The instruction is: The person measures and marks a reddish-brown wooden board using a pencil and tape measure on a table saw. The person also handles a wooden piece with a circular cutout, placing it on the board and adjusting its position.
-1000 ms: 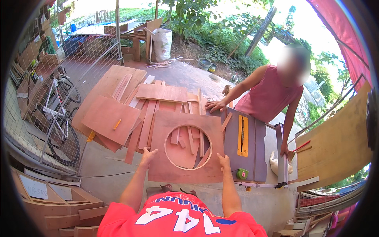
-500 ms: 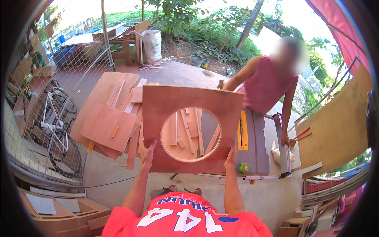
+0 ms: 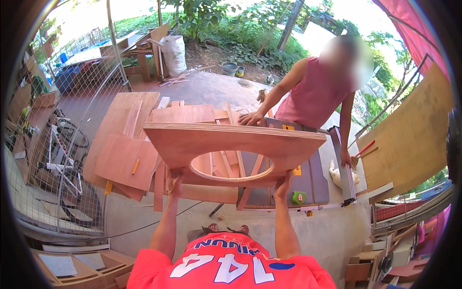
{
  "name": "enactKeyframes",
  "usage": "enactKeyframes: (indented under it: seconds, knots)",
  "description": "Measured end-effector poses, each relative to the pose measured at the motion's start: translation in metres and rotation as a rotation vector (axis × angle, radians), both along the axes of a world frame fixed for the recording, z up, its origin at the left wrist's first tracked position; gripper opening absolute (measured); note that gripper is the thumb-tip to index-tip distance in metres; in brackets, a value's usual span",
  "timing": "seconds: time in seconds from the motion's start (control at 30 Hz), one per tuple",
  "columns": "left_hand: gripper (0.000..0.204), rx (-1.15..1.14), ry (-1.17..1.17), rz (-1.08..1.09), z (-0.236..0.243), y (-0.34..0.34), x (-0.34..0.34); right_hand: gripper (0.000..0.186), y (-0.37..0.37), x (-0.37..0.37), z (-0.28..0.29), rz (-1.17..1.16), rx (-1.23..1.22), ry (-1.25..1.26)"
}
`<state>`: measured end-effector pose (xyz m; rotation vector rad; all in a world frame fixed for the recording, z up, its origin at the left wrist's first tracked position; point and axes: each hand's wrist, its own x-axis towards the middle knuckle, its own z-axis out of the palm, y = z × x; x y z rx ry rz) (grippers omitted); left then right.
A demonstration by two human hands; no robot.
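Note:
A square plywood panel (image 3: 175,150) with a large round hole cut through it is raised in front of me, tilted so its far edge shows its layered thickness. My left hand (image 3: 174,182) grips its near left corner, and my right hand (image 3: 283,186) grips the near right corner. Both hands are closed on it, with some fingers hidden by the wood. Through the hole and beyond the panel, plywood strips and offcuts (image 3: 231,115) show on the work surface. A green tape measure (image 3: 298,197) sits just right of my right hand, on the grey saw table (image 3: 315,185).
Across the saw table leans a co-worker (image 3: 308,96), one hand (image 3: 251,118) flat near the offcuts, the other on a metal fence rail (image 3: 342,168). Stacked plywood sheets (image 3: 122,161) with a yellow pencil (image 3: 135,166) lie left. A wire-mesh gate (image 3: 79,139) stands further left.
The panel has tipped from nearly upright toward flat, still in both my hands. The co-worker's hand, formerly behind the panel's top edge, now shows resting beyond it.

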<state>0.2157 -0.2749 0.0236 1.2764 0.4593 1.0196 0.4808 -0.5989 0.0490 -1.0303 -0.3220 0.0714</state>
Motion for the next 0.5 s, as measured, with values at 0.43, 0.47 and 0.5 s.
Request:
enactKeyframes:
  seconds: [0.43,0.47,0.5]
  knots:
    - [0.063,0.062,-0.069,-0.109,0.055,-0.022,-0.022,0.055,0.019,-0.014,0.033,-0.031,0.020,0.017]
    - [0.064,0.004,-0.182,-0.272,0.065,-0.031,-0.021,0.055,0.020,-0.013,0.032,-0.035,0.021,0.034]
    - [0.066,-0.023,-0.322,-0.454,0.075,-0.040,-0.021,0.054,0.021,-0.012,0.031,-0.029,0.040,0.029]
